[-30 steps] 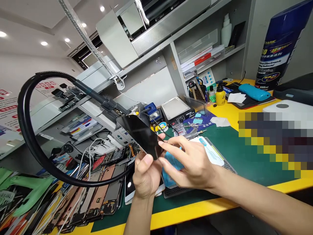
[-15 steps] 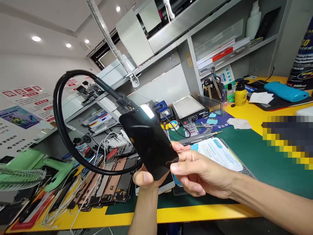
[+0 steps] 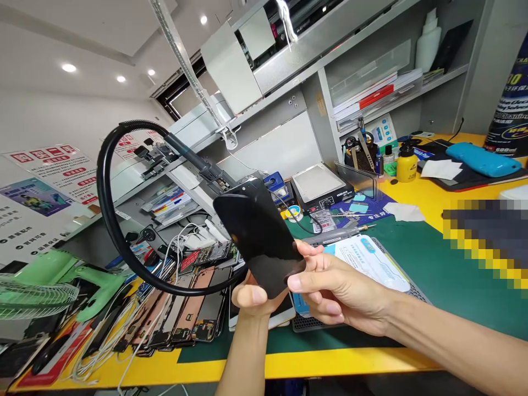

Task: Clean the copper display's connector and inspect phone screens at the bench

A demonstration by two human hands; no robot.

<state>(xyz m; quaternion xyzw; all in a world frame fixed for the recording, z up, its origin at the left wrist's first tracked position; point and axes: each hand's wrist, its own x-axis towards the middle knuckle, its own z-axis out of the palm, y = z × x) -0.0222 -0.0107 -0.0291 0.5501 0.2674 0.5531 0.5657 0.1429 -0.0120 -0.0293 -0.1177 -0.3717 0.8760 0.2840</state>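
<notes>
A black smartphone (image 3: 262, 236) is held up tilted above the green mat (image 3: 449, 264), its dark glossy face showing reflections. My left hand (image 3: 251, 297) grips its lower left edge, thumb along the side, with the other fingers hidden behind it. At the lower right edge, my right hand (image 3: 330, 283) pinches the phone between thumb and fingers. Beneath the hands lies a white-edged device (image 3: 284, 316), partly covered. A white and blue package (image 3: 367, 258) rests on a perforated black tray (image 3: 416, 294) just beyond my right hand.
Several phone parts (image 3: 181, 313) and white cables (image 3: 103, 330) crowd the left side. A thick black hose (image 3: 103, 220) loops beside the phone. A green fan (image 3: 41, 286) stands at far left. Behind are a flat heating plate (image 3: 317, 184) and a yellow bottle (image 3: 406, 165).
The phone has shifted slightly right and its tilt has changed, so its reflections differ; the bright one near the top is gone. Both hands keep their hold. The view has moved a little.
</notes>
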